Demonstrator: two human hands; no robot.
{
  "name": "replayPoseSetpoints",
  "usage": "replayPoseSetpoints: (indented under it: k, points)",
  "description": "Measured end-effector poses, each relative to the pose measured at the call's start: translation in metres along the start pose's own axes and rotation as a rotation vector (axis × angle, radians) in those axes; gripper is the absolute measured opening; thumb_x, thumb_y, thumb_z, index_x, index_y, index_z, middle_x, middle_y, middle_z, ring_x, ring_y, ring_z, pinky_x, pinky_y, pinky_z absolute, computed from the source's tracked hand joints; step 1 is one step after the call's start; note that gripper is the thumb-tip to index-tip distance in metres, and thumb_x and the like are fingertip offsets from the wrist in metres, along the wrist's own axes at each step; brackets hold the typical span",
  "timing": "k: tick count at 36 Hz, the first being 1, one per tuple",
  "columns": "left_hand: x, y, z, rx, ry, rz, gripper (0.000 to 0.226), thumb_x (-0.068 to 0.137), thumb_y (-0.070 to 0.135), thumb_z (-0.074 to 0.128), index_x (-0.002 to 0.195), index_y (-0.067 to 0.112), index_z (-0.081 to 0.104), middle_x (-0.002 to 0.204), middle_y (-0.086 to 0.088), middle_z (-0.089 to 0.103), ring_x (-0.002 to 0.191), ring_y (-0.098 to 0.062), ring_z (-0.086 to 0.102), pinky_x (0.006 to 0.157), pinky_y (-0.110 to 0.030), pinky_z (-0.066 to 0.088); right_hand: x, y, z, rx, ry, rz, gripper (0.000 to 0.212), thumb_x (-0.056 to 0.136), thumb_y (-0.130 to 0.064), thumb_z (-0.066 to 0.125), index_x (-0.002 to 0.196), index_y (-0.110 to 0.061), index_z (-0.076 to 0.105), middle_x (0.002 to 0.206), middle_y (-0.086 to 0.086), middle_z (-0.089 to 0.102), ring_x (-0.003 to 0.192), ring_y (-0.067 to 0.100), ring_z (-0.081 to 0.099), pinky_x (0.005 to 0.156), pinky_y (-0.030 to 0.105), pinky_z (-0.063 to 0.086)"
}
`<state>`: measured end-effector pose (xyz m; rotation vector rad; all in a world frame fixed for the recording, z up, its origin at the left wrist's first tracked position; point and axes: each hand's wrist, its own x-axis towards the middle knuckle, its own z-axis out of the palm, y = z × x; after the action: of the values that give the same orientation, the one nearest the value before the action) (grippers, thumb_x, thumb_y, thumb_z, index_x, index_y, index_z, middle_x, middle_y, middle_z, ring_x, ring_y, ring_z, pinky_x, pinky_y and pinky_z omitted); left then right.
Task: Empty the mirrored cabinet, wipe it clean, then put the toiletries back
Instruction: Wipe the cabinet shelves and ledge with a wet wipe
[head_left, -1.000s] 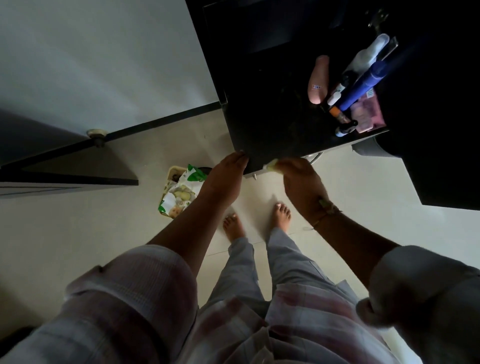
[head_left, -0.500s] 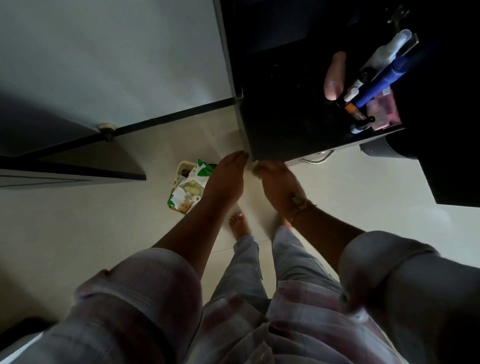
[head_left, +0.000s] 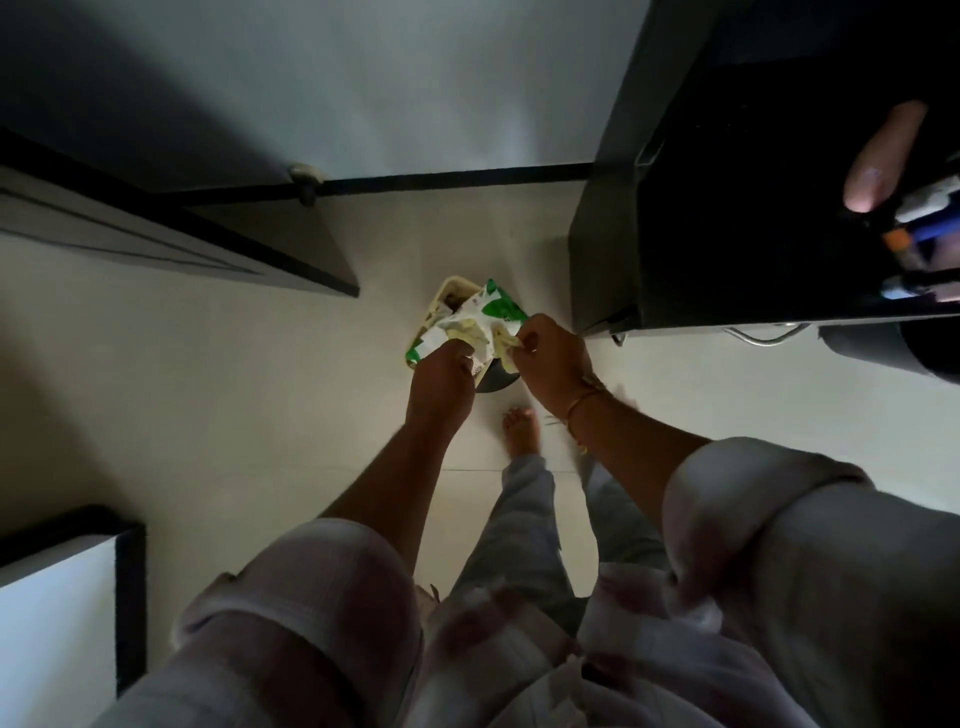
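Note:
My right hand (head_left: 553, 364) pinches a small pale yellow cloth (head_left: 508, 347) above a small bin (head_left: 448, 291) on the floor. My left hand (head_left: 441, 376) is beside it with curled fingers that seem to grip the cloth's other end. A green and white packet (head_left: 493, 309) lies on top of the bin, just under both hands. Toiletries stand on the dark counter (head_left: 727, 218) at the right edge: a pink tube (head_left: 883, 156) and blue and white tubes (head_left: 927, 231). No cabinet is in view.
A dark door (head_left: 171, 234) stands open at the left, with a round doorstop (head_left: 304, 175) at the wall's base. A white, dark-edged surface (head_left: 52, 613) fills the lower left corner. A metal handle (head_left: 763, 338) hangs under the counter. My bare foot (head_left: 522, 428) stands on pale floor tiles.
Both hands left the counter's front edge and dropped down to the left, over the bin. My view turned left, so the counter and toiletries slid to the right edge.

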<state>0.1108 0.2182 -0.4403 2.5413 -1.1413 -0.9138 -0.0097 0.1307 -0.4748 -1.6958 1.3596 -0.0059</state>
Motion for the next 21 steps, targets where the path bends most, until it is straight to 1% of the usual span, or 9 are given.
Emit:
replayPoseSetpoints:
  k: [2,3,5,9,11,14,15,19,21]
  points:
    - [0.001,-0.012,0.002,-0.005,-0.001,-0.03,0.027,0.098,0.012,0.046,0.118,0.004,0.061,0.117,-0.013,0.066,0.107,-0.028,0.062,0.084,-0.024,0.043,0.012,-0.003,0.014,-0.045,-0.003,0.001,0.014,0.086,-0.029,0.063,0.084,-0.028,0.05,0.093,0.005,0.066,0.083,0.023,0.062,0.069,0.03,0.052]
    - [0.002,-0.019,0.003,-0.009,-0.011,-0.057,0.027,0.099,0.014,0.046,0.121,0.005,0.06,0.12,-0.013,0.065,0.109,-0.028,0.061,0.087,-0.025,0.043,0.018,-0.004,0.02,-0.076,-0.015,-0.015,0.013,0.087,-0.03,0.062,0.084,-0.028,0.049,0.094,0.006,0.066,0.084,0.024,0.061,0.07,0.031,0.052]
    - [0.004,-0.032,0.007,0.004,-0.029,-0.066,0.03,0.099,0.018,0.048,0.125,0.006,0.056,0.124,-0.012,0.062,0.114,-0.027,0.059,0.093,-0.028,0.044,0.031,-0.004,0.033,-0.126,-0.045,-0.058,0.003,0.089,-0.027,0.057,0.087,-0.027,0.055,0.099,0.008,0.065,0.089,0.028,0.061,0.071,0.028,0.048]
    - [0.01,-0.05,0.012,-0.023,-0.031,-0.059,0.031,0.095,0.013,0.052,0.125,0.005,0.055,0.123,-0.014,0.061,0.114,-0.028,0.058,0.094,-0.029,0.044,0.059,-0.001,0.055,-0.168,-0.102,-0.061,0.015,0.091,-0.021,0.055,0.1,-0.019,0.066,0.111,0.012,0.064,0.101,0.031,0.06,0.084,0.031,0.05]
    - [0.013,-0.057,0.016,-0.051,-0.021,-0.08,0.031,0.094,0.013,0.054,0.124,0.004,0.056,0.122,-0.014,0.061,0.113,-0.028,0.058,0.093,-0.029,0.045,0.072,0.001,0.066,-0.192,-0.112,-0.059,0.019,0.091,-0.016,0.053,0.105,-0.016,0.066,0.114,0.013,0.063,0.106,0.032,0.059,0.086,0.029,0.045]
    - [0.015,-0.067,0.024,-0.065,-0.013,-0.066,0.034,0.091,0.011,0.058,0.124,0.002,0.056,0.12,-0.016,0.061,0.11,-0.03,0.059,0.093,-0.032,0.045,0.08,0.002,0.073,-0.264,-0.19,-0.043,0.031,0.092,-0.011,0.05,0.121,-0.014,0.06,0.123,0.013,0.06,0.114,0.032,0.056,0.091,0.032,0.044]
    - [0.016,-0.069,0.026,-0.075,-0.013,-0.071,0.035,0.091,0.011,0.059,0.124,0.002,0.055,0.12,-0.016,0.061,0.11,-0.03,0.059,0.094,-0.033,0.045,0.081,0.003,0.074,-0.267,-0.201,-0.039,0.033,0.091,-0.01,0.05,0.123,-0.014,0.059,0.124,0.012,0.06,0.115,0.032,0.055,0.093,0.032,0.043]
    - [0.015,-0.069,0.028,-0.087,-0.039,-0.109,0.036,0.091,0.014,0.061,0.126,0.005,0.054,0.123,-0.013,0.06,0.111,-0.027,0.059,0.096,-0.033,0.046,0.074,0.003,0.069,-0.239,-0.178,-0.057,0.028,0.088,-0.002,0.054,0.114,-0.006,0.065,0.122,0.015,0.062,0.114,0.031,0.056,0.098,0.031,0.042]
    - [0.014,-0.068,0.025,-0.068,-0.055,-0.11,0.036,0.091,0.015,0.061,0.125,0.006,0.055,0.123,-0.012,0.06,0.111,-0.026,0.059,0.096,-0.032,0.046,0.067,0.0,0.062,-0.248,-0.161,-0.068,0.025,0.089,-0.001,0.054,0.11,-0.003,0.067,0.117,0.018,0.064,0.111,0.032,0.058,0.097,0.033,0.044]
